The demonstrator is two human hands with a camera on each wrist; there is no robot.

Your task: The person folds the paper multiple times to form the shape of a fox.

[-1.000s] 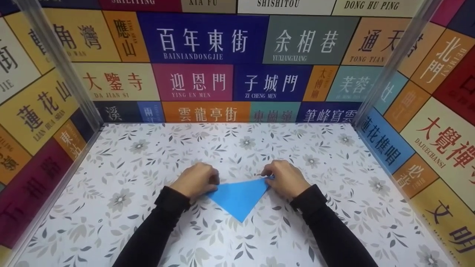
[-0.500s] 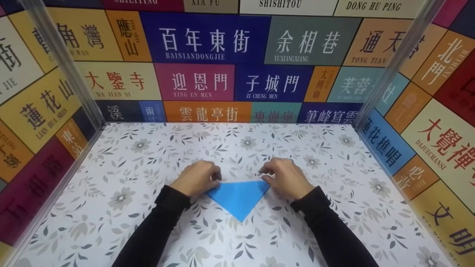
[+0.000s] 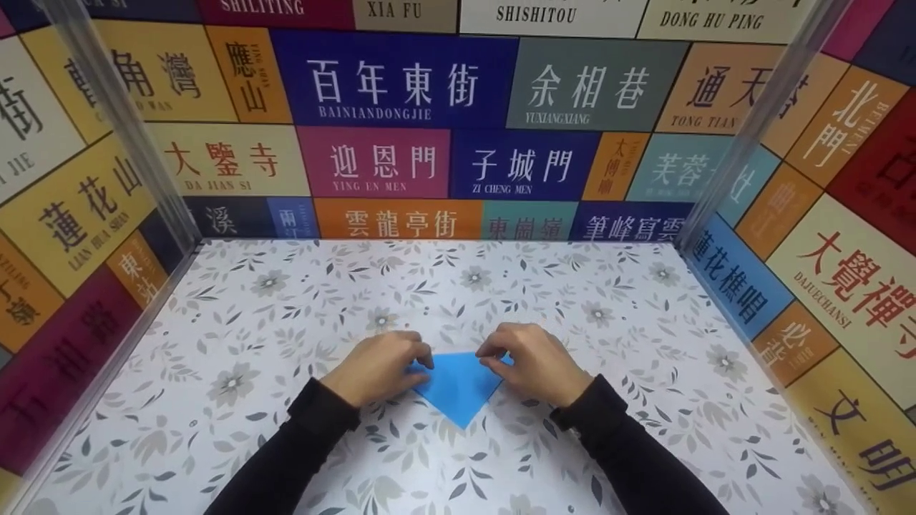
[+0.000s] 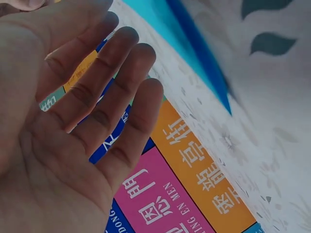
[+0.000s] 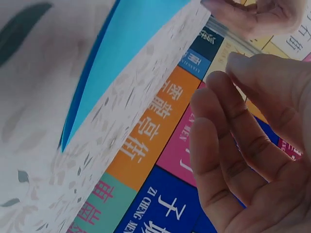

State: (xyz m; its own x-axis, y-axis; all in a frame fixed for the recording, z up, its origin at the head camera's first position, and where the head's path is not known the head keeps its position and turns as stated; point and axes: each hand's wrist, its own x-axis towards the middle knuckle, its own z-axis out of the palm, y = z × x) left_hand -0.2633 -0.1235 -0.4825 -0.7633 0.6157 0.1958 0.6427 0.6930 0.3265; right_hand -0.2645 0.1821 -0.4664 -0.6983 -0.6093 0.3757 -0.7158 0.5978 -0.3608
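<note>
A small folded piece of blue paper (image 3: 460, 392) lies on the table as a triangle, one point toward me. My left hand (image 3: 383, 368) is over its left corner and my right hand (image 3: 538, 365) over its right, hiding both. In the left wrist view the left fingers (image 4: 131, 116) are loosely bent, beside the paper (image 4: 167, 36) and apart from it. The right wrist view has the right thumb and fingers (image 5: 206, 150) gently curved with a gap to the paper (image 5: 124, 51), whose darker blue fold edge shows.
A white tabletop (image 3: 286, 443) with a grey leaf-and-flower print stretches around the paper. Colourful sign-covered panels (image 3: 393, 79) rise at the back and both sides, with clear corner strips (image 3: 744, 136) where they meet. Black sleeves (image 3: 265, 450) cover the forearms.
Both hands have come inward and slightly toward me, so less of the blue paper shows between them. Its near point stays in almost the same place.
</note>
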